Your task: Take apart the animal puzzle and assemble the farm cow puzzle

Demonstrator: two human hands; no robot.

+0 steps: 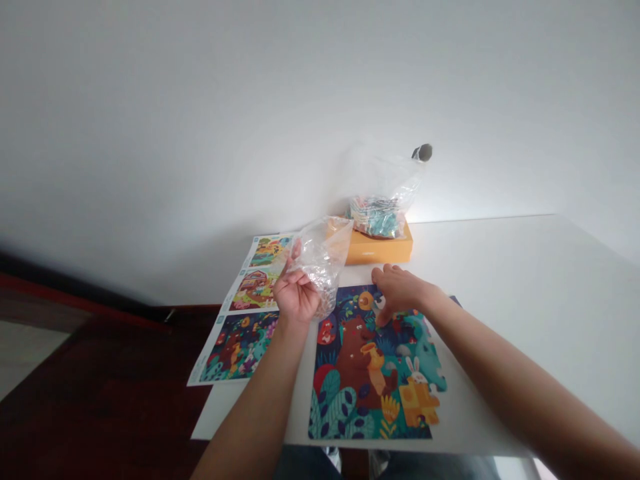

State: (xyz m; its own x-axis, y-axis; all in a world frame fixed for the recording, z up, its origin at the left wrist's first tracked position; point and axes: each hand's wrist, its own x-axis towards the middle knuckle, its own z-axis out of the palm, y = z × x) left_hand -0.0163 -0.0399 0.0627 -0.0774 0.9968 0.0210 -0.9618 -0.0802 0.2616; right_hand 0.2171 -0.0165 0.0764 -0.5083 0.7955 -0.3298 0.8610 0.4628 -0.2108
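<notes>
Puzzle [355, 373] lay near on the tabletop [500, 280], right edge ragged; left hand [299, 293] gripped a bag [330, 267]; right hand [403, 290] spread over the puzzle's far edge, any grasp unclear; assembly seemed in hand; the next move likely called for a light touch.

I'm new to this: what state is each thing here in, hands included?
Left hand: fingers curled, holding a clear bag
Clear bag: crumpled low down, contents unclear
Right hand: open, over the puzzle's upper part; contact unclear
Puzzle: partly joined, right edge jagged
Picture sheet: flat, partly covered
Orange box: appears closed
Second bag: upright on the box, pieces inside
</notes>
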